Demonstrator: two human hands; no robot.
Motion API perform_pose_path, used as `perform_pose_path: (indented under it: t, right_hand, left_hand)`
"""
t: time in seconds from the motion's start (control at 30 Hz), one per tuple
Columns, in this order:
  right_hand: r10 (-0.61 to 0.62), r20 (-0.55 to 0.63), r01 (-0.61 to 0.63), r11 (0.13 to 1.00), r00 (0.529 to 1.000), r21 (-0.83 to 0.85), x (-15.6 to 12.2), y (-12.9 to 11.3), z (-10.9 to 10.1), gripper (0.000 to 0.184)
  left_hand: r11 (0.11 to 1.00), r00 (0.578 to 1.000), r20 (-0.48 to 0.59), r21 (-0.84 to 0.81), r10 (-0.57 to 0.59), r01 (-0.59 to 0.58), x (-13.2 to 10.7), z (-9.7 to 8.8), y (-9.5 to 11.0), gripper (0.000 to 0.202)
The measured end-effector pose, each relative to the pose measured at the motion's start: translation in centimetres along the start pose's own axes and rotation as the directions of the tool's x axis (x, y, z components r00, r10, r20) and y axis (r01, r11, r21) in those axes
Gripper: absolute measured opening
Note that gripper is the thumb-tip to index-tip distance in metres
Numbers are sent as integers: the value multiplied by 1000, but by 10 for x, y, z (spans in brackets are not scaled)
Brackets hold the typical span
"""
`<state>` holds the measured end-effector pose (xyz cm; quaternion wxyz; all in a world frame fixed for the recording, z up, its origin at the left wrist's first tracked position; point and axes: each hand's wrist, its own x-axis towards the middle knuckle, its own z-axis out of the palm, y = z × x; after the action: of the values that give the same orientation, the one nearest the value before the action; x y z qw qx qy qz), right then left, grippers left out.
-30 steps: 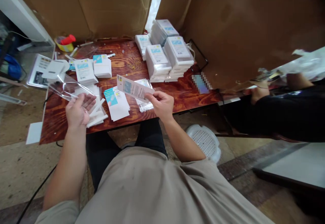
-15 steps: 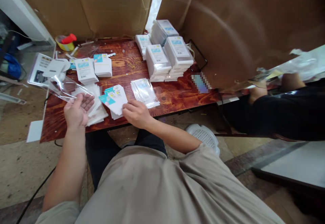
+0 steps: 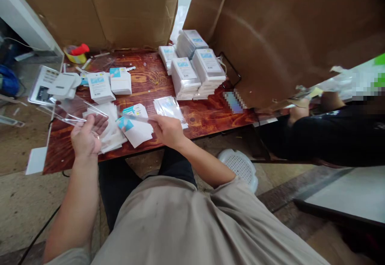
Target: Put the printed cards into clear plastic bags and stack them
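Fingers: left hand (image 3: 86, 137) has its fingers (image 3: 100, 121) loosely curled, pinching a clear plastic sleeve (image 3: 64, 106) that sticks out past the table's left edge. The right hand (image 3: 169, 129) is pinched shut on a thin card (image 3: 135, 117), seen edge-on, just above the loose pile at the front edge.
Cardboard: two big brown boxes (image 3: 120, 8) standing along the back edge, pretty much walling it off.
Table: reddish wood-grain table (image 3: 207, 114), low, with the person's knees right at its front edge.
Packed stacks: sealed white packs (image 3: 192, 70) piled up at the back right corner.
Loose cards: white and teal cards (image 3: 136, 130) fanned out near the front edge, between both hands.
Empty sleeves: small pile of clear sleeves (image 3: 170, 108) just beside the right hand.
Small stacks: two short card stacks (image 3: 110, 84) toward the back left.
Neighbour: someone's dark sleeve (image 3: 325, 136) off past the right edge.
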<state>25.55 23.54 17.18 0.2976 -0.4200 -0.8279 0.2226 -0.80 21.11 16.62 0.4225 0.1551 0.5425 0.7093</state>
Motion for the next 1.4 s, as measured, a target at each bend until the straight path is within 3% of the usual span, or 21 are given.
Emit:
perform_pose_path:
  t: [0.03,0.1,0.2,0.27,0.4,0.67,0.87,1.2,1.4]
  right_hand:
    - [99,-34,-92,982,994,164,-2,1,0,34]
    - [231,34,-219,850,972,478,-4,2,6,40]
    - [292,175,-329,644,940,691,-4,6,21,46]
    - [330,190,-362,609,925,706,-2,9,30,46]
    - [367,146,-364,644,919,673,4,10,36,40]
    - [398,39,-318,666,917,675,3,1,26,39]
    - [371,183,-390,623,910,678,-6,11,19,41]
    - [407,-25,-249,605,913,756,-3,1,45,37]
    - [487,63,-317,458,871,830,-3,-10,45,40]
  left_hand:
    - [1000,1000,4,-20,-3,4,0,1,-1,4]
    - [997,1000,8,-69,-17,18,-1,5,-5,4]
    - [992,999,31,-123,-31,34,-7,11,-13,7]
    - [992,997,70,-117,-43,51,-11,13,-18,9]
    - [989,987,126,-89,-102,114,-19,11,-22,14]
    - [998,997,65,-22,-52,53,-34,12,-24,19]
    - [991,992,112,-117,-51,64,-35,13,-22,19]
    - [988,998,53,-153,40,-32,-35,21,-39,22]
    - [983,991,14,-128,136,-133,-33,17,-39,23]
